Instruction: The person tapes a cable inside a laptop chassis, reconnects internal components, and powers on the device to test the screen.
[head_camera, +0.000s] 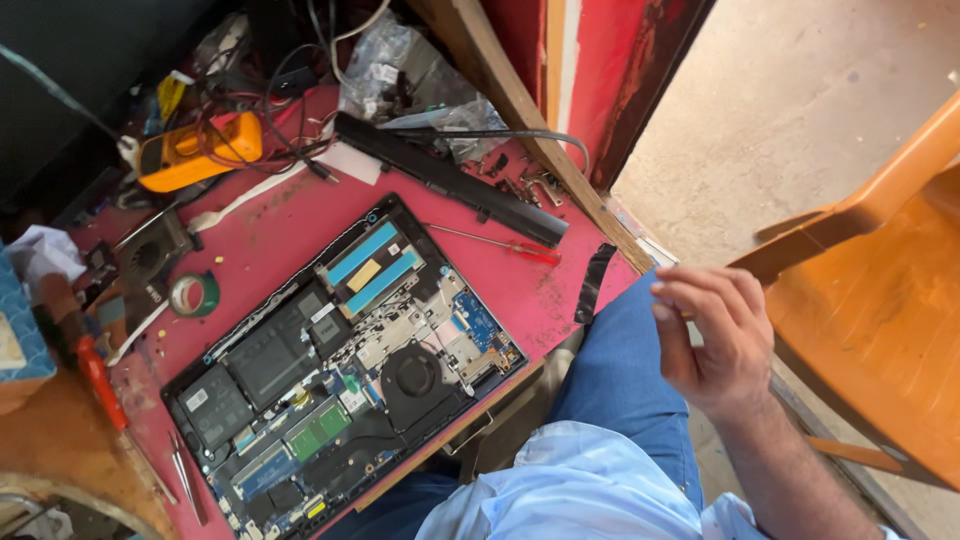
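Note:
My right hand (712, 340) is raised over my lap in blue jeans, just off the right edge of the red table (270, 235). Its fingers are curled together toward the thumb; whether something small sits between them I cannot tell. To its left an opened laptop (340, 370) lies with the bottom cover off, showing the fan, battery, circuit board and blue strips. A thin red-handled screwdriver (500, 245) lies beyond the laptop, the tool nearest the hand. My left hand is out of view.
A long black bar (450, 180) lies behind the laptop. Back left: a yellow multimeter (195, 150) with tangled leads. A green tape roll (193, 295) and tweezers (185, 480) lie left. A clear bag of parts (400, 70) sits at the back. An orange chair (880, 300) stands right.

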